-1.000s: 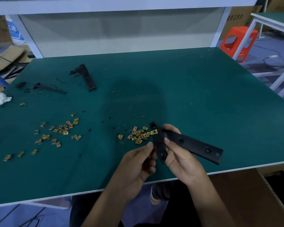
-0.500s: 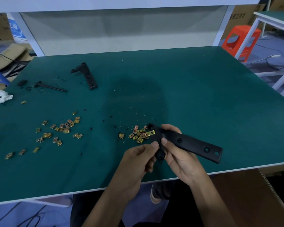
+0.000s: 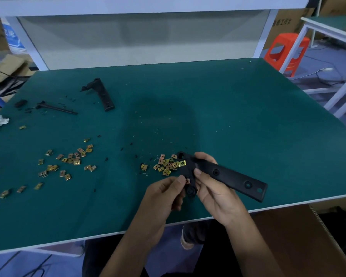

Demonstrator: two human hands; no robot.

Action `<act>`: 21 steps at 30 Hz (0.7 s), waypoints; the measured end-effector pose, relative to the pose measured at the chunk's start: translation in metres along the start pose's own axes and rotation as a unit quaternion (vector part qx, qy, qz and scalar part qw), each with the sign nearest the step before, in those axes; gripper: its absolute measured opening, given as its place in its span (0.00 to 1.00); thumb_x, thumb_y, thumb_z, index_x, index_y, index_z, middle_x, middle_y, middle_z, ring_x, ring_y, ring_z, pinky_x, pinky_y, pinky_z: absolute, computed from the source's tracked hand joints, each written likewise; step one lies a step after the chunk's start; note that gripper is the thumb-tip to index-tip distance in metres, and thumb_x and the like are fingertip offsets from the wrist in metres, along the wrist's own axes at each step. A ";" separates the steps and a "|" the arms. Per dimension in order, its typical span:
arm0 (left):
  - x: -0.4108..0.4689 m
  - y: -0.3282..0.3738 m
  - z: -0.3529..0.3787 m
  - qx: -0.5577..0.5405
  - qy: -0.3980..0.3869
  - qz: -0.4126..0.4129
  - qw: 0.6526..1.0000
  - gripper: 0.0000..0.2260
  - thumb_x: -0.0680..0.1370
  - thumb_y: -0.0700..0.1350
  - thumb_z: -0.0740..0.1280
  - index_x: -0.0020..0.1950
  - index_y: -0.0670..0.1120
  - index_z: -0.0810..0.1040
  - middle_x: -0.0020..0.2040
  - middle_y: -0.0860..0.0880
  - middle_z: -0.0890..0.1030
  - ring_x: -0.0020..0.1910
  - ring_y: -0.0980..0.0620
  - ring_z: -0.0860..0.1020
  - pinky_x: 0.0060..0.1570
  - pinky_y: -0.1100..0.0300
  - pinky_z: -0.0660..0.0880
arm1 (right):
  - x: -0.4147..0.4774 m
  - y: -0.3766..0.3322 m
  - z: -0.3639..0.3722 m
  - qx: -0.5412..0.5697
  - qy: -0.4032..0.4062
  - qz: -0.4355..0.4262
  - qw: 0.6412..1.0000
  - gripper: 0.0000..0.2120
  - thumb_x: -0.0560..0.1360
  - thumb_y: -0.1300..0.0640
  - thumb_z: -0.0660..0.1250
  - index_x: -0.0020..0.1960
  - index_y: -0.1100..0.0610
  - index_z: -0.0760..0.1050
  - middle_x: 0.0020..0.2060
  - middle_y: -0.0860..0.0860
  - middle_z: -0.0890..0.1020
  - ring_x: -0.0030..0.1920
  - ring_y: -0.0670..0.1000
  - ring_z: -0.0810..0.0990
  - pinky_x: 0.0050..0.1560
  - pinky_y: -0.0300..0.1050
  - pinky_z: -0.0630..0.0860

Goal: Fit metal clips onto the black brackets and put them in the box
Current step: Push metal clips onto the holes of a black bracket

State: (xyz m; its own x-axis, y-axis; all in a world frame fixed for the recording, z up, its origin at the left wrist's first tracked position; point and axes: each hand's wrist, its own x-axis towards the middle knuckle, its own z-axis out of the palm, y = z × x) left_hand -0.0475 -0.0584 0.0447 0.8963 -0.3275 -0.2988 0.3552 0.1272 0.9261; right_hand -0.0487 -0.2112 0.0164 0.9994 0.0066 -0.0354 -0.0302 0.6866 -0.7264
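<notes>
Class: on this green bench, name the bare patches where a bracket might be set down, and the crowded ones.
Free: the right side of the bench, beyond the held bracket; and the far middle, right of the spare bracket. Crowded: the left, with scattered clips and a rod, and the clip pile beside the held bracket.

Two black brackets (image 3: 231,177) — dozens of loose clips (image 3: 166,164).

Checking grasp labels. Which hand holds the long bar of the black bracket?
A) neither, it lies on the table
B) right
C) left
B: the right hand grips the black bracket by its long bar, while the left hand pinches a metal clip at its short arm.
</notes>
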 end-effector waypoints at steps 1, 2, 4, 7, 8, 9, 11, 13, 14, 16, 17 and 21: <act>0.000 -0.001 0.000 0.005 0.008 0.004 1.000 0.15 0.80 0.47 0.67 0.34 0.51 0.83 0.31 0.51 0.76 0.29 0.57 0.71 0.31 0.65 0.71 | 0.000 0.000 0.000 0.003 0.003 0.001 1.000 0.17 0.72 0.61 0.73 0.59 0.51 0.80 0.55 0.55 0.84 0.53 0.51 0.84 0.54 0.43 0.81; 0.000 -0.002 -0.001 0.002 0.020 0.007 1.000 0.15 0.81 0.47 0.66 0.35 0.51 0.84 0.32 0.51 0.77 0.30 0.57 0.71 0.30 0.65 0.71 | 0.000 -0.001 0.000 0.008 0.008 0.003 1.000 0.17 0.71 0.60 0.73 0.59 0.51 0.81 0.55 0.55 0.84 0.53 0.51 0.84 0.53 0.43 0.81; 0.001 -0.002 -0.004 -0.011 0.045 0.006 0.999 0.14 0.82 0.46 0.66 0.38 0.50 0.86 0.33 0.50 0.79 0.30 0.57 0.72 0.30 0.65 0.71 | 0.000 -0.002 -0.002 0.021 0.021 0.005 1.000 0.16 0.71 0.59 0.73 0.58 0.50 0.81 0.53 0.54 0.85 0.51 0.50 0.84 0.50 0.42 0.81; 0.000 -0.001 -0.006 -0.021 0.038 0.006 0.999 0.11 0.79 0.48 0.68 0.39 0.50 0.87 0.33 0.50 0.79 0.30 0.57 0.72 0.31 0.65 0.71 | 0.001 -0.001 -0.001 0.003 0.016 -0.004 1.000 0.15 0.72 0.60 0.72 0.58 0.51 0.80 0.53 0.54 0.84 0.52 0.50 0.84 0.51 0.43 0.81; -0.001 -0.001 -0.006 -0.024 0.031 0.004 0.999 0.10 0.78 0.49 0.69 0.40 0.51 0.87 0.33 0.50 0.79 0.30 0.57 0.72 0.31 0.65 0.71 | 0.001 -0.001 -0.001 -0.002 0.012 -0.003 1.000 0.15 0.72 0.60 0.72 0.59 0.52 0.79 0.53 0.54 0.84 0.52 0.51 0.84 0.52 0.43 0.81; -0.001 -0.001 -0.006 -0.019 0.029 0.003 0.999 0.09 0.78 0.50 0.69 0.40 0.51 0.86 0.33 0.51 0.79 0.30 0.57 0.72 0.31 0.65 0.71 | 0.001 0.000 -0.001 0.000 0.011 -0.001 1.000 0.15 0.73 0.60 0.72 0.59 0.52 0.79 0.53 0.54 0.84 0.52 0.50 0.84 0.52 0.43 0.81; 0.000 -0.001 -0.015 0.033 0.061 0.020 0.997 0.09 0.79 0.48 0.69 0.42 0.51 0.86 0.33 0.53 0.79 0.30 0.58 0.73 0.31 0.66 0.72 | 0.001 -0.001 -0.002 0.019 0.019 0.006 1.000 0.14 0.75 0.61 0.70 0.59 0.50 0.80 0.53 0.53 0.85 0.51 0.49 0.85 0.49 0.42 0.82; 0.004 0.006 -0.041 0.144 0.151 0.078 0.975 0.08 0.79 0.46 0.70 0.42 0.51 0.86 0.34 0.57 0.82 0.32 0.62 0.76 0.35 0.69 0.73 | 0.000 -0.002 -0.005 0.040 0.035 0.014 0.998 0.14 0.77 0.63 0.67 0.57 0.48 0.82 0.53 0.53 0.85 0.49 0.48 0.85 0.47 0.42 0.82; 0.005 0.011 -0.060 0.205 0.208 0.108 0.950 0.06 0.78 0.47 0.71 0.41 0.52 0.85 0.35 0.58 0.83 0.34 0.62 0.77 0.38 0.69 0.73 | 0.000 -0.003 -0.006 0.045 0.042 0.017 0.998 0.14 0.77 0.62 0.66 0.57 0.48 0.83 0.53 0.53 0.86 0.49 0.48 0.85 0.46 0.42 0.82; 0.004 0.025 -0.103 0.333 0.306 0.127 0.883 0.05 0.78 0.50 0.71 0.42 0.55 0.83 0.40 0.57 0.85 0.41 0.57 0.80 0.45 0.61 0.74 | 0.001 -0.003 -0.006 0.051 0.047 0.022 0.997 0.14 0.76 0.62 0.66 0.56 0.48 0.83 0.52 0.51 0.86 0.48 0.48 0.85 0.46 0.42 0.82; 0.004 0.031 -0.122 0.389 0.343 0.118 0.847 0.04 0.79 0.51 0.70 0.44 0.55 0.82 0.44 0.55 0.85 0.44 0.52 0.80 0.47 0.57 0.72 | 0.002 -0.003 -0.006 0.054 0.045 0.024 0.997 0.14 0.76 0.62 0.66 0.56 0.48 0.82 0.51 0.51 0.86 0.47 0.47 0.85 0.46 0.42 0.82; 0.013 0.034 -0.147 0.544 0.362 0.124 0.747 0.14 0.78 0.44 0.71 0.63 0.42 0.81 0.54 0.37 0.81 0.55 0.35 0.77 0.58 0.45 0.72 | 0.003 -0.003 -0.004 0.054 0.043 0.028 0.997 0.13 0.76 0.61 0.66 0.56 0.48 0.82 0.53 0.52 0.85 0.49 0.48 0.85 0.47 0.42 0.82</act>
State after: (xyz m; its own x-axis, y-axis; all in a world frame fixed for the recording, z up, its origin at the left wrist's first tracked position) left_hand 0.0156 0.0790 0.0388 0.9473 0.2215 0.2314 0.0810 -0.8646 0.4958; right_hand -0.0459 -0.2165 0.0156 0.9907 -0.0121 -0.1352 -0.0785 0.7611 -0.6439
